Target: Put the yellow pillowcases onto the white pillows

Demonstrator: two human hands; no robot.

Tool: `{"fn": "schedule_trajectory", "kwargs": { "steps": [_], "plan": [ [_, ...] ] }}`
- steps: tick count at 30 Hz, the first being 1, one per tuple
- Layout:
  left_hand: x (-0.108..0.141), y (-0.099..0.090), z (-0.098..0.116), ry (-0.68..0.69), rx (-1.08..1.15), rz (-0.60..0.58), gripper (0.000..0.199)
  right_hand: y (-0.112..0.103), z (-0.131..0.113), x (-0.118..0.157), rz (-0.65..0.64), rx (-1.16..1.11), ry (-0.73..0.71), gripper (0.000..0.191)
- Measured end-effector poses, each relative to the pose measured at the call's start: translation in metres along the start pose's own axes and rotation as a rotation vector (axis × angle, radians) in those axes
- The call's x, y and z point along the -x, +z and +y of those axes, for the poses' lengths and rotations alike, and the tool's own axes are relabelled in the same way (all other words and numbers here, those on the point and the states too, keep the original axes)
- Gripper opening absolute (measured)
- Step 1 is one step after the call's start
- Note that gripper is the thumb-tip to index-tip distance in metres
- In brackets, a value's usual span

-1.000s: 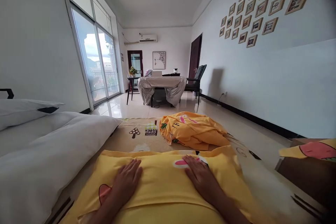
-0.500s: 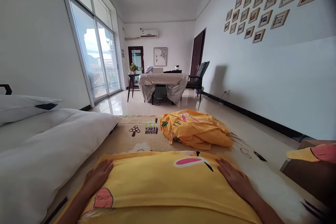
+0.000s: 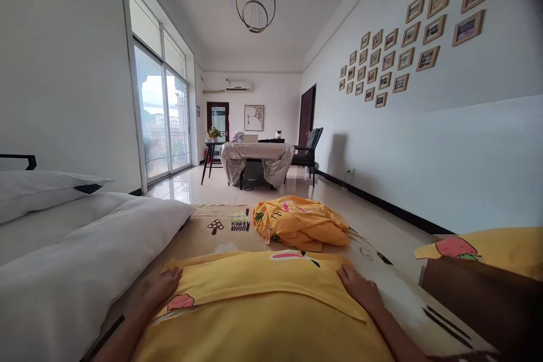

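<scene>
Two hands (image 3: 159,288) (image 3: 358,287) flat on one yellow pillow (image 3: 258,283), one crumpled yellow cover (image 3: 299,223) beyond

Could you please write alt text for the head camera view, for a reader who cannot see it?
Two hands, the left hand and the right hand, rest flat at either end of a yellow pillow on a patterned bed sheet. A crumpled yellow cloth lies beyond it, a white duvet to the left.
</scene>
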State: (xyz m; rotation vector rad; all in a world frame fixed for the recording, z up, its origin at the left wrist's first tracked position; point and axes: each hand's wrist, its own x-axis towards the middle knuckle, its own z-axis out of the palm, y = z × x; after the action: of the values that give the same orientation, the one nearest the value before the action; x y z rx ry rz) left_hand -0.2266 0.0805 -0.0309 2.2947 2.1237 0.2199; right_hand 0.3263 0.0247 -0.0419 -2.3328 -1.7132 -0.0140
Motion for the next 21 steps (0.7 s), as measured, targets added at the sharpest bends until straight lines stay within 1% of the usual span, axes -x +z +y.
{"fn": "schedule_trajectory", "kwargs": {
  "steps": [2,3,4,5,6,7,8,9,10,11,12,13,14,16,18,21],
  "plan": [
    [0.005,-0.023,0.007,0.055,-0.015,-0.005,0.048,-0.023,-0.007,0.010,0.043,-0.021,-0.018,0.043],
    [0.010,-0.034,0.016,0.092,-0.021,-0.009,0.048,-0.037,-0.016,0.018,0.071,-0.043,-0.043,0.044],
    [0.017,-0.046,0.029,0.143,-0.025,-0.004,0.049,-0.051,-0.030,0.028,0.109,-0.075,-0.092,0.045],
    [0.026,-0.056,0.047,0.203,-0.024,0.003,0.048,-0.064,-0.049,0.041,0.141,-0.123,-0.146,0.047],
    [0.039,-0.065,0.069,0.286,-0.022,0.022,0.048,-0.076,-0.070,0.055,0.157,-0.168,-0.237,0.049],
    [0.054,-0.071,0.094,0.418,-0.017,0.072,0.047,-0.085,-0.093,0.071,0.171,-0.197,-0.360,0.052],
    [0.070,-0.074,0.118,0.535,0.011,0.115,0.046,-0.090,-0.115,0.088,0.184,-0.212,-0.486,0.054],
    [0.086,-0.074,0.141,0.592,0.050,0.147,0.046,-0.090,-0.135,0.105,0.180,-0.217,-0.596,0.055],
    [0.102,-0.070,0.161,0.641,0.081,0.153,0.048,-0.086,-0.151,0.121,0.151,-0.215,-0.692,0.056],
    [0.117,-0.063,0.176,0.687,0.103,0.133,0.049,-0.078,-0.162,0.136,0.118,-0.205,-0.766,0.055],
    [0.130,-0.054,0.186,0.738,0.109,0.128,0.050,-0.067,-0.168,0.149,0.101,-0.197,-0.808,0.053],
    [0.141,-0.043,0.190,0.772,0.111,0.126,0.051,-0.054,-0.170,0.160,0.098,-0.188,-0.841,0.051],
    [0.149,-0.033,0.189,0.795,0.109,0.124,0.052,-0.042,-0.168,0.169,0.112,-0.181,-0.860,0.050],
    [0.160,-0.018,0.179,0.801,0.093,0.123,0.056,-0.021,-0.156,0.181,0.162,-0.165,-0.877,0.051],
    [0.167,-0.013,0.162,0.782,0.072,0.112,0.059,-0.010,-0.139,0.185,0.209,-0.141,-0.862,0.054],
    [0.176,-0.013,0.132,0.694,0.037,0.113,0.059,-0.006,-0.106,0.186,0.247,-0.066,-0.775,0.057]
  ]
}}
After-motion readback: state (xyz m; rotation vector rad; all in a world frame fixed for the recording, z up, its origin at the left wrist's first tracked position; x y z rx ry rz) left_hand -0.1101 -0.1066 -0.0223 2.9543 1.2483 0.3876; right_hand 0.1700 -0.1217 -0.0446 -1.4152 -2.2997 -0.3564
